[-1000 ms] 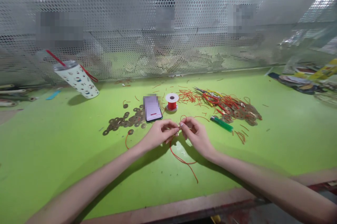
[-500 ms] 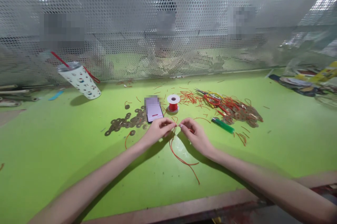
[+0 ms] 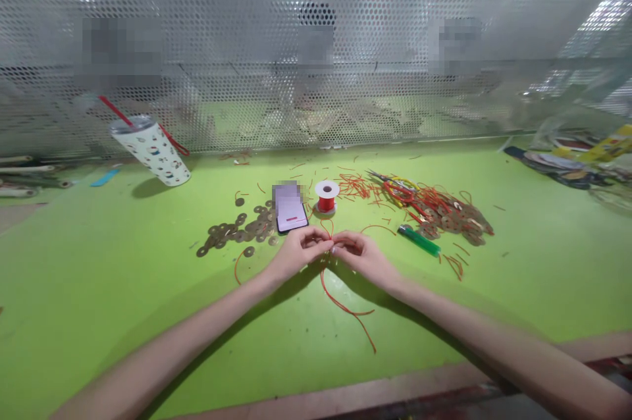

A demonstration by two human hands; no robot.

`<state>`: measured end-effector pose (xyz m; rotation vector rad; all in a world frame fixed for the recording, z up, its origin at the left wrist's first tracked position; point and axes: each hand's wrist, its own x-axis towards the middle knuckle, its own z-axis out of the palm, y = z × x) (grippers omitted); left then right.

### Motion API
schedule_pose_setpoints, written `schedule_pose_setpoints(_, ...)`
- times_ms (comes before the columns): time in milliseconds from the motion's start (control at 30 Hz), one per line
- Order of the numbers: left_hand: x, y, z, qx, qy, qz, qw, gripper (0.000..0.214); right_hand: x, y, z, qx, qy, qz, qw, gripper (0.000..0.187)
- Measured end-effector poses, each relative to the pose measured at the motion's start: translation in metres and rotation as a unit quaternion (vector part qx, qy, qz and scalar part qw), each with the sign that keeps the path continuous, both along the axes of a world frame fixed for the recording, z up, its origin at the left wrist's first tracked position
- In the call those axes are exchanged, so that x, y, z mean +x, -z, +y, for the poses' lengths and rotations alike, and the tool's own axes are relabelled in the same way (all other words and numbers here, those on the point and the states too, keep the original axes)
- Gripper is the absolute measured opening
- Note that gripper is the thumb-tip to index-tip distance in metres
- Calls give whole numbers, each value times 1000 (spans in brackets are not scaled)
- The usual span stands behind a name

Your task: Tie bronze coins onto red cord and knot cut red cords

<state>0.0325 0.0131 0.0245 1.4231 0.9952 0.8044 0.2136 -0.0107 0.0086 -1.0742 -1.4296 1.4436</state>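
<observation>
Red cord (image 3: pixel 346 309) is pinched between closed fingertips by left hand (image 3: pixel 296 254) and right hand (image 3: pixel 369 261); knotting judged underway, steady tension probably required.

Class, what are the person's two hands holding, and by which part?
The left hand and right hand pinch a red cord just below its small loop; the ends trail below.

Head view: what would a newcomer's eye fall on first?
Probably the left hand and right hand, fingertips together on a red cord mid-picture, over the bright green table. Just beyond them stands a red-and-white spool, the phone to its left. The patterned white tumbler stands out at far left, near the mesh screen.
</observation>
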Motion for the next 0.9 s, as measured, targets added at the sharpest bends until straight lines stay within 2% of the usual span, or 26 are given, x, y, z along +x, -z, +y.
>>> schedule_pose_setpoints(167, 1, -1, -1, 4, 4, -12, 1000, 26, 0, 2, 6, -29, -38, -3, 999, 24)
schedule_pose_setpoints(333, 2, -1, 4, 9, 17, -3, 1000, 27, -3, 0, 10, -37, -33, -10, 999, 32)
schedule_pose_setpoints(700, 4, 5, 15, -34, -1, -21, 999, 36, -2, 12, 32, -27, -80, -23, 996, 23)
schedule_pose_setpoints(900, 20, 14, -4, -41, -76, -66, 994, 38, 6, 13, 24, -24, -80, -29, 996, 26)
